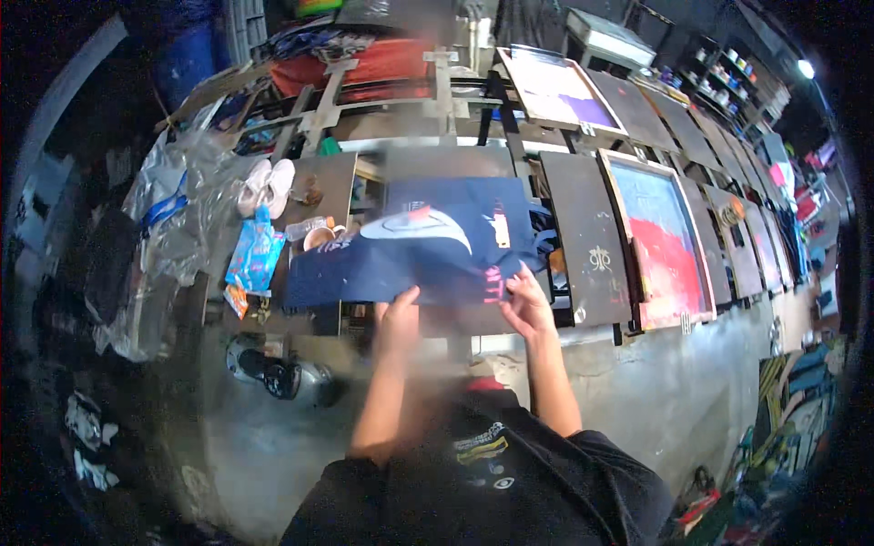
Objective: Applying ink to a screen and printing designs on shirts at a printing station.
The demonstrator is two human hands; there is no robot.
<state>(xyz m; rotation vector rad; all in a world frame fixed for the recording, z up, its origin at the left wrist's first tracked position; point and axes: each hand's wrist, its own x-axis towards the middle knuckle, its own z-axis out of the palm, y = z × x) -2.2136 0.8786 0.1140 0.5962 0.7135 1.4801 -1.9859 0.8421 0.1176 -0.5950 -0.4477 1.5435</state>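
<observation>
A navy blue printed cloth is spread over a dark board in front of me, its near edge raised and slightly rippled. White, pink and orange prints show on it, and dark blue folds or straps bunch at its right side. My left hand grips the near edge left of the middle, thumb on top. Near the pink print, my right hand pinches the same edge between thumb and fingers, with some fingers raised. The undersides of both grips are hidden.
Left of the cloth lie a blue packet, a cup, pale shoes and clear plastic sheeting. On the right, a framed screen with red ink lies among dark boards. Another framed screen sits farther back.
</observation>
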